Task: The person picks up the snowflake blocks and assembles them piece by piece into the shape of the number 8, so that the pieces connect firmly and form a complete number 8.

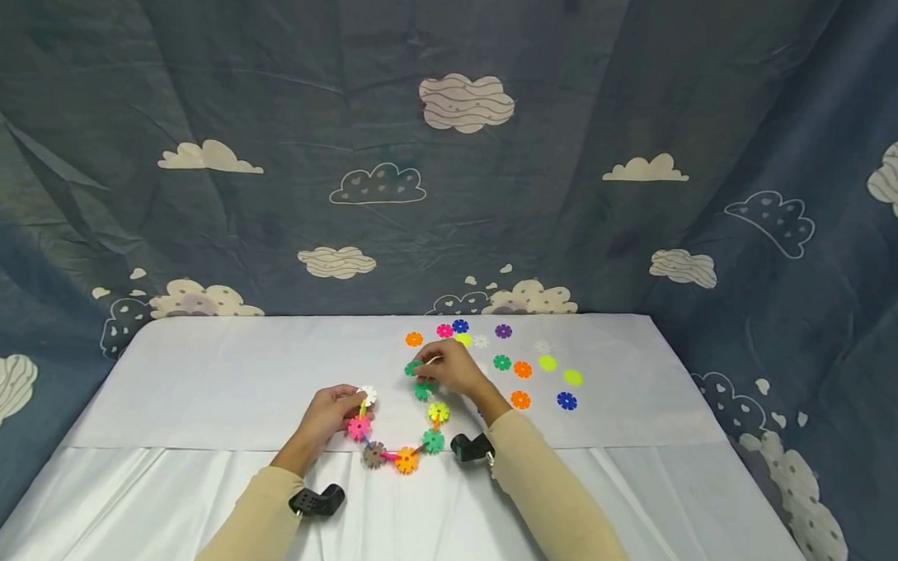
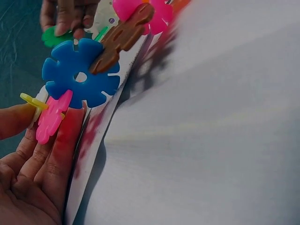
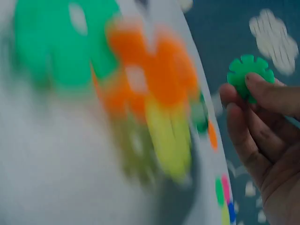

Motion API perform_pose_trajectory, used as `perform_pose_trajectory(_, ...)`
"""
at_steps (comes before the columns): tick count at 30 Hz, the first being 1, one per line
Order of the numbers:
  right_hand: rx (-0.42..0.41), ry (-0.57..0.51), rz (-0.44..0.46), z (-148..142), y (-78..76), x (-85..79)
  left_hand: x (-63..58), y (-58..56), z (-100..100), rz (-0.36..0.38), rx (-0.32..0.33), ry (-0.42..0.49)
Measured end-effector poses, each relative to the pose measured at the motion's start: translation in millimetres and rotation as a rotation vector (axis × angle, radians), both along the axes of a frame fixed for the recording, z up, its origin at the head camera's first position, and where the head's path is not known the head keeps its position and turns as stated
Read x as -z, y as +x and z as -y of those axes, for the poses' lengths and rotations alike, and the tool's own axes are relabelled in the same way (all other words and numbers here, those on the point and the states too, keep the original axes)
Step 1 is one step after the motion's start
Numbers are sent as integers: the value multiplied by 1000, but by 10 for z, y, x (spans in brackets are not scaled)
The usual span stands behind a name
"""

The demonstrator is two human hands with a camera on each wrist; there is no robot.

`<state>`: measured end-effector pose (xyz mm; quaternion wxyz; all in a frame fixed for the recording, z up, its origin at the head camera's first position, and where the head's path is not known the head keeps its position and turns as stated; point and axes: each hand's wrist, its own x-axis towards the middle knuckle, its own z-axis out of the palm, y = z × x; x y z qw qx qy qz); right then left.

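A curved chain of slotted, flower-shaped plastic discs runs between the hands, with a pink disc (image 1: 359, 428), an orange disc (image 1: 406, 460) and a yellow disc (image 1: 439, 411) along it. At its left end, my left hand (image 1: 329, 417) grips the white disc (image 1: 368, 396) and a thin yellow disc (image 2: 33, 101) between thumb and fingers. A blue disc (image 2: 80, 75) and a brown disc (image 2: 123, 40) follow in the left wrist view. My right hand (image 1: 457, 367) pinches a green disc (image 3: 251, 77) by its edge, above another green disc (image 1: 423, 391). Motion blurs the chain in the right wrist view.
Several loose discs lie on the white table (image 1: 253, 373) behind and right of the right hand, among them a purple disc (image 1: 503, 331) and a blue disc (image 1: 567, 400). A dark cloud-print curtain (image 1: 495, 224) hangs behind the table.
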<state>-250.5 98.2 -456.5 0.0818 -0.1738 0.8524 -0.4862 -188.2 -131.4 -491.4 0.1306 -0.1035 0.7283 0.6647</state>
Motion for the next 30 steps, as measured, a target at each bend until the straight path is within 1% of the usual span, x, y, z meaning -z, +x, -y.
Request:
perform_pose_trajectory(2,-69,30,-11,111,40,-20,-5,-2,-5,8,-11,1)
perform_pose_trajectory(4,-105,68,-31,204,68,-14,-4,-3,-11,11,-18,5)
perform_pose_trajectory(7,-110,111,-53,306,96,12,1,2,-23,10,-24,13)
perform_pose_trajectory(9,-106,120,-58,351,110,30,5,9,-27,10,-25,16)
perform_pose_trajectory(14,-111,118,-119,415,126,60,6,4,-28,13,-30,9)
perform_pose_trajectory(20,-156,119,-242,469,127,94,-5,-1,-18,-17,-35,23)
perform_pose_trajectory(24,-189,124,-314,516,142,71,6,10,-27,-51,-62,46)
perform_pose_trajectory(27,-197,147,-331,533,139,61,4,17,-42,-68,-75,44)
perform_pose_trajectory(30,-196,167,-318,532,129,59,-3,21,-43,-60,-50,32)
